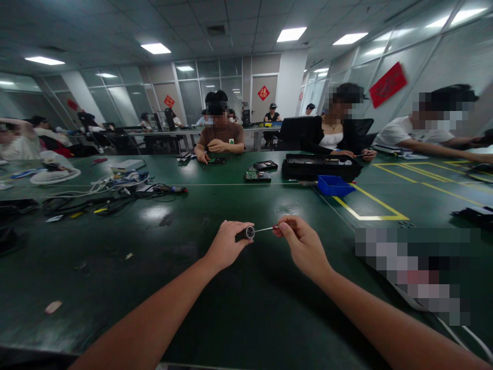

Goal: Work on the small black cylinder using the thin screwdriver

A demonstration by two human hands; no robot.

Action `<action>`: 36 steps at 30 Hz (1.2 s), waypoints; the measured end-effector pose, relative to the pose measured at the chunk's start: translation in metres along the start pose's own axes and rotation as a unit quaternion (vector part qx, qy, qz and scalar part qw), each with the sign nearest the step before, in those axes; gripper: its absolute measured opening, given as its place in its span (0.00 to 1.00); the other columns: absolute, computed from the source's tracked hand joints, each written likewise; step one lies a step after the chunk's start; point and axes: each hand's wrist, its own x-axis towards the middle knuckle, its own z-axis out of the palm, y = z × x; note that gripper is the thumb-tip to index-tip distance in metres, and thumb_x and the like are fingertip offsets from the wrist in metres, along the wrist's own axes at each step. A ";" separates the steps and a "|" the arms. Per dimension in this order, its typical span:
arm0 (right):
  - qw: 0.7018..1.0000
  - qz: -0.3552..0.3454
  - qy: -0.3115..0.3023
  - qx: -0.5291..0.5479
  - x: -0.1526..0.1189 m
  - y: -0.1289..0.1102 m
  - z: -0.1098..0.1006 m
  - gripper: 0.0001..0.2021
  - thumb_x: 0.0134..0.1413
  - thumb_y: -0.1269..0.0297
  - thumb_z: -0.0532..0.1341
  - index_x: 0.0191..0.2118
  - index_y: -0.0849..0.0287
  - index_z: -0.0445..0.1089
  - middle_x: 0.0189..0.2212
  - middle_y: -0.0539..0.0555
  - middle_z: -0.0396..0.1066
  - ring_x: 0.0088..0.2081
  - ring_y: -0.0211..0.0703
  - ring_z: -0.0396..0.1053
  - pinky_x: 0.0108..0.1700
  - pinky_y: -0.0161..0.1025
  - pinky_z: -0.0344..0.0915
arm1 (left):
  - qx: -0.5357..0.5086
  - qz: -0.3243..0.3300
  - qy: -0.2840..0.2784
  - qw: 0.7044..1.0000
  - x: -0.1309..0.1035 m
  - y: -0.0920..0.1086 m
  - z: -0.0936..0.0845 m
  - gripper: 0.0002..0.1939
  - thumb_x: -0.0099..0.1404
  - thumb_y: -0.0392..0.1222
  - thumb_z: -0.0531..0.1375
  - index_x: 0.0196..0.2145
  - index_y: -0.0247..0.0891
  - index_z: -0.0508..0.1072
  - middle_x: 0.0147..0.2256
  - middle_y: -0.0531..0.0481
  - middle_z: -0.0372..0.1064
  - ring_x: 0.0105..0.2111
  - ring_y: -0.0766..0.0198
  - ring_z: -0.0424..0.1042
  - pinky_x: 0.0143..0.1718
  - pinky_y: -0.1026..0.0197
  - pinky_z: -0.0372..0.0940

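My left hand [227, 241] is closed round a small black cylinder [250, 233] with a silver-rimmed round end. That end faces towards me and right, with something dark inside it. Closed on the reddish handle of a thin screwdriver [264, 229] is my right hand [302, 241]. Its metal shaft points left, and the tip is at the cylinder's rim; whether it touches cannot be made out. Both hands are held above the green table [246, 313], and the right fingers hide much of the handle.
Cables [115, 198] lie in a tangle at the left, near a white fan head [55, 176]. Ahead are hard drives [259, 176], a black tray [321, 167] and a blue bin [336, 185]. A person [221, 136] works across the table; others sit at the right.
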 end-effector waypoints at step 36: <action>0.997 -0.002 -0.017 -0.079 -0.002 0.001 0.000 0.16 0.67 0.53 0.51 0.53 0.54 0.67 0.31 0.51 0.71 0.30 0.44 0.70 0.31 0.40 0.65 | -0.002 -0.007 -0.025 1.000 0.001 0.000 0.001 0.19 0.64 0.39 0.65 0.53 0.48 0.73 0.50 0.51 0.73 0.52 0.54 0.68 0.62 0.41 0.54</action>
